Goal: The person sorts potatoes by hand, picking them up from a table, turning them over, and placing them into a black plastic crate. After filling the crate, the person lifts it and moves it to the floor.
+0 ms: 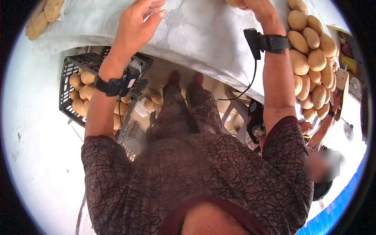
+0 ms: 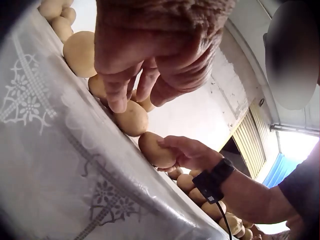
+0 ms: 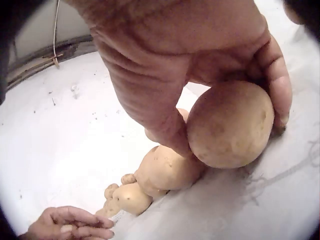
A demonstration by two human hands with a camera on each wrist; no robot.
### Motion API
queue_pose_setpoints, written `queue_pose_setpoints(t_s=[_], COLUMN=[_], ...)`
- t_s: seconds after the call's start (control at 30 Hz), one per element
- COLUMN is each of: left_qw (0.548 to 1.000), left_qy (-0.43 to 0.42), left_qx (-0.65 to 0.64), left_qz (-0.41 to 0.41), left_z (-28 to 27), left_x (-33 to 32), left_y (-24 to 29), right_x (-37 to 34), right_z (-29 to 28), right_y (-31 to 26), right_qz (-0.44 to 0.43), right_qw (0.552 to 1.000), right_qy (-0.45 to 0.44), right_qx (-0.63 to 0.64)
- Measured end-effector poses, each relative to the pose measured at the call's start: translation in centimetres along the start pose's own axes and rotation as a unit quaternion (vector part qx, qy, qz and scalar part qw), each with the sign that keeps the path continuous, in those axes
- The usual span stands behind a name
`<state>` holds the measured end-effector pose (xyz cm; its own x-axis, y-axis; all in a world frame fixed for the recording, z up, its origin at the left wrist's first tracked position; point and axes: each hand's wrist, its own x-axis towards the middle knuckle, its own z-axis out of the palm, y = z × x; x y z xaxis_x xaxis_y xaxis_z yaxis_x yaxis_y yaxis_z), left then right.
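My right hand [image 3: 200,65] grips a round, pale potato [image 3: 231,125] between thumb and fingers, low over the patterned white tablecloth [image 3: 280,200]. Only an edge of that potato shows at the top of the head view, beside the right hand [image 1: 260,8]. My left hand [image 1: 137,27] hovers above the cloth with its fingers loosely bent and nothing in them. In the left wrist view the left hand's fingertips overlap another potato [image 2: 132,120] behind them. More potatoes [image 3: 167,170] sit in a line on the cloth beyond the right hand.
A heap of potatoes [image 1: 309,58] lies at the table's right side, and a few potatoes [image 1: 39,23] at the far left. Below the table edge stands a black crate [image 1: 64,90] with potatoes. Another person [image 1: 319,176] is at the right. A cable [image 1: 250,84] hangs from my right wrist.
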<state>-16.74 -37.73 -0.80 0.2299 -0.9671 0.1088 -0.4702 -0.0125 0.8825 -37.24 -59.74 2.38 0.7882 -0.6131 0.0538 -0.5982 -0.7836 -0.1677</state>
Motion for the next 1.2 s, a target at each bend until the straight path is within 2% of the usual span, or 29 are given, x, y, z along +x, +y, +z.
queue_pose_setpoints(t_s=[0.03,0.07,0.2,0.27,0.3,0.33,0.4,0.43,0.47,0.5,0.57,0.6,0.63,0.67,0.77,0.8,0.83,0.87,0.97,1.0,1.07,1.13,1.2], left_qw=[1.000,0.998,0.999,0.997,0.997,0.998,0.999,0.994,0.984,0.984,0.932,0.931,0.894,0.848,0.847,0.847,0.872,0.894,0.889,0.890,0.889,0.883,0.877], left_qy=[0.014,0.029,0.018,0.009,0.007,-0.001,-0.014,-0.015,-0.016,-0.020,-0.029,-0.032,-0.058,-0.084,-0.046,-0.047,-0.072,-0.098,-0.113,-0.111,-0.080,-0.081,-0.082], left_qx=[-0.010,-0.020,-0.037,-0.078,-0.081,-0.055,-0.029,-0.098,-0.166,-0.168,-0.338,-0.340,-0.427,-0.510,-0.509,-0.509,-0.471,-0.431,-0.437,-0.435,-0.450,-0.460,-0.469], left_qz=[0.022,0.044,0.023,0.001,0.003,-0.009,-0.021,-0.042,-0.063,-0.062,-0.126,-0.126,-0.123,-0.120,-0.146,-0.148,-0.112,-0.077,-0.075,-0.080,-0.032,-0.048,-0.059], left_z=[0.1,0.3,1.8,2.5,2.6,2.4,3.2,3.8,4.3,4.8,6.0,6.3,6.5,6.7,8.3,8.4,8.4,8.4,8.9,9.3,10.4,10.5,10.5], left_x=[0.4,0.7,1.5,1.9,2.3,2.9,3.7,4.1,4.4,4.7,5.2,5.3,5.4,5.5,5.6,5.8,5.9,5.9,5.5,5.2,5.1,4.8,4.8], left_y=[0.0,0.0,-0.2,0.2,1.0,2.5,3.8,4.1,4.3,4.1,3.7,4.4,5.2,5.8,5.9,5.8,5.6,5.6,6.3,6.2,6.2,7.5,8.0], right_x=[-0.7,-1.2,-1.5,-1.7,-2.0,-2.1,-2.1,-2.1,-2.0,-2.0,-2.6,-2.9,-3.3,-3.6,-4.7,-4.9,-5.2,-5.7,-6.8,-7.2,-7.8,-8.6,-9.0], right_z=[-1.0,-1.7,-2.0,-1.6,-0.6,-1.1,-2.0,-2.0,-2.0,-2.0,-2.3,-2.4,-2.1,-2.2,-3.1,-3.7,-4.0,-4.0,-3.6,-3.0,-2.7,-3.8,-4.4], right_y=[-0.4,-0.7,-1.7,-1.6,-0.5,-0.6,-0.9,-1.0,-1.2,-1.4,-2.0,-2.2,-2.2,-2.2,-2.4,-2.3,-2.2,-2.2,-1.5,-1.3,-0.6,-0.7,0.1], right_qz=[0.088,0.172,0.194,0.170,0.064,0.068,0.007,0.012,0.065,0.118,0.144,0.167,0.143,0.146,0.149,0.151,0.153,0.156,0.163,0.139,0.113,0.112,0.109], right_qw=[0.976,0.904,0.923,0.902,0.935,0.935,0.896,0.896,0.878,0.857,0.853,0.847,0.821,0.821,0.823,0.864,0.898,0.896,0.884,0.870,0.854,0.828,0.831], right_qy=[-0.002,-0.003,0.004,0.004,0.034,0.034,-0.018,-0.017,-0.033,-0.047,-0.037,-0.029,-0.017,-0.016,-0.010,-0.020,-0.033,-0.037,-0.052,-0.029,-0.006,-0.031,-0.053], right_qx=[0.201,0.392,0.333,0.397,0.347,0.346,0.444,0.444,0.473,0.499,0.500,0.503,0.553,0.552,0.549,0.481,0.411,0.414,0.435,0.472,0.508,0.548,0.542])
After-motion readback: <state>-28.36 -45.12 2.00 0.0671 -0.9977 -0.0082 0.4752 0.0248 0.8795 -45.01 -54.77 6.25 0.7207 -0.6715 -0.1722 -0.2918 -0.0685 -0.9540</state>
